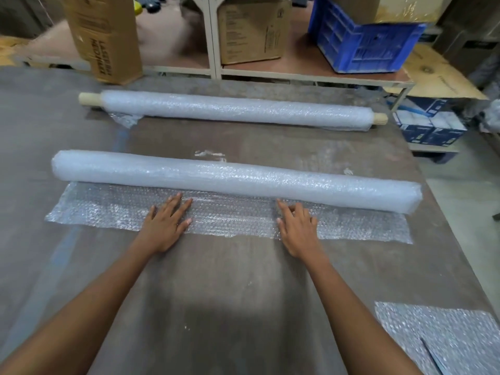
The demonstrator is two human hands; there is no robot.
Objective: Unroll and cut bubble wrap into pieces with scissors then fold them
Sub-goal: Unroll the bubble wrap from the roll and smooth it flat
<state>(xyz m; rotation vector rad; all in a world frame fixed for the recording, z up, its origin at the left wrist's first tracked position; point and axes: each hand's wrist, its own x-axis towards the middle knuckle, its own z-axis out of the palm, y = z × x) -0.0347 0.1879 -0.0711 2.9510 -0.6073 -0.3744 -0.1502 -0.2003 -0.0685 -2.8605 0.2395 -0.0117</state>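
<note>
Mid-bench, the near bubble wrap roll (235, 180), a long knobbly cylinder, trails a clear flat sheet (243, 220) toward the near edge; the left hand (165, 226) and right hand (300, 228) press it, fingers straight and spread; a second roll (232, 109) lies by the far edge.

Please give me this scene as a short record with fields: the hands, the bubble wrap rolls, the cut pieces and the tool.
left hand: flat, fingers straight, on the unrolled sheet
right hand: on the same sheet, fingers a little bent, fingertips near the roll
near roll: lies across the table, partly unrolled toward the person
far roll: on a wooden core, apart from the hands
cut pieces: stacked at the table's near right corner
scissors: on the stack, only partly in view
</note>
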